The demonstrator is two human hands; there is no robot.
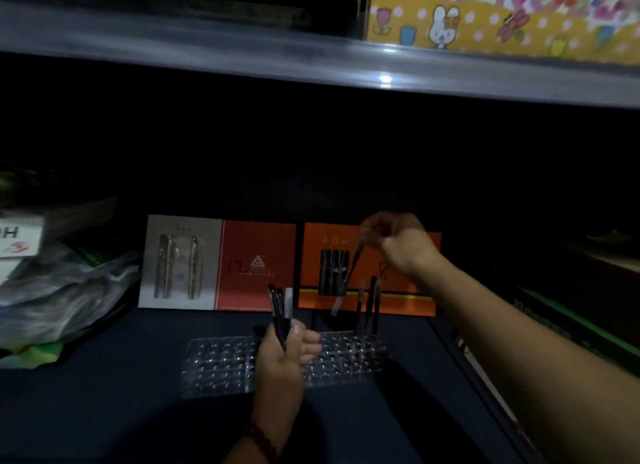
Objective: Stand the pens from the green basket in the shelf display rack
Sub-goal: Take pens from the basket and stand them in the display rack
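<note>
R hand (398, 247) is far right over the shelf, fingers pinched on the top end of one pen (349, 274). The pen hangs tilted, lower end toward near-left, above the far side of the clear rack (221, 366) and not yet in a hole. L hand (282, 363) is near centre, fingers curled round a bunch of spare pens (278, 311), held upright in front of the rack. A few standing pens (372, 304) sit in the rack's far-right corner.

To do it well, IMO:
- Get the pen vertical before lowering.
- Pick a free hole beside the standing pens w/o knocking them.
- Go straight down & let go only once it seats.

Light is poor & the rack see-through, so holes are hard to read; go slow. Green basket: can't make it out.
</note>
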